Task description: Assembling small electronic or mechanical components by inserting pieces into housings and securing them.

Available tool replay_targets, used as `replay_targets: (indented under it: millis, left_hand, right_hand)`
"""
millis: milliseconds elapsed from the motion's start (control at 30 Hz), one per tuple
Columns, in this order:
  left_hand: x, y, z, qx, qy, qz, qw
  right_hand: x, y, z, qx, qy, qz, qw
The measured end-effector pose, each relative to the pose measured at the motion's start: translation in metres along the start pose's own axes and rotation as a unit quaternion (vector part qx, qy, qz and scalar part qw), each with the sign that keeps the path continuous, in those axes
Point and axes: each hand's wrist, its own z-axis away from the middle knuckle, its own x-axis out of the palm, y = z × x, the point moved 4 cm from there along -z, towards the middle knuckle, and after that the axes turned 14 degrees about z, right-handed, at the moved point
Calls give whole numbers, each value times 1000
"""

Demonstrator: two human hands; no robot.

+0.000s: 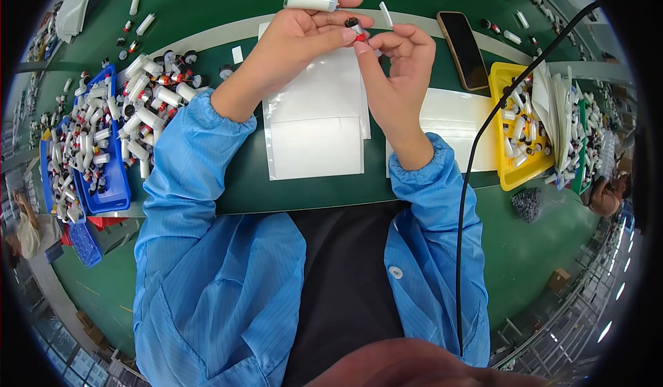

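Observation:
Both my hands are raised together at the far middle of the table. My left hand (300,38) pinches a small cylindrical part (356,29), black at its top, silver in the middle and red below. A larger white cylinder (311,1) with a thin pin at its end lies across the same hand, held among its other fingers. My right hand (400,62) is closed, thumb and index finger at the part's red end. A narrow white strip (385,14) sticks up at the right fingers; how it is gripped is partly hidden.
White sheets in clear film (314,148) lie below my hands. At the left are a heap of white cylinders (148,117) and a blue tray (114,197). To the right are a phone (463,52), a yellow tray (507,176) of parts and a black cable (469,173) crossing the view.

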Motion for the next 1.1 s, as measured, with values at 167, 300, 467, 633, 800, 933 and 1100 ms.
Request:
replay_targets:
  millis: [167,300,467,633,800,933,1100]
  left_hand:
    - [-1,0,0,3,6,-16,1000]
    - [-1,1,-1,11,8,-29,999]
    - [-3,1,-1,44,-4,-43,998]
    - [-5,1,-2,43,28,-65,997]
    - [-6,0,-1,48,36,-61,996]
    - [-7,-2,-1,34,20,-33,999]
    - [-5,-4,-3,24,33,-40,998]
  right_hand:
    - [-1,-1,2,-25,20,-4,999]
    - [2,7,0,-22,2,-29,999]
    - [1,3,-8,43,-10,-94,995]
    - [2,7,-6,45,-33,-98,994]
    - [8,7,-4,22,-44,-59,997]
    - [7,12,-4,12,-46,-59,997]
    - [-9,4,-11,29,-8,-133,991]
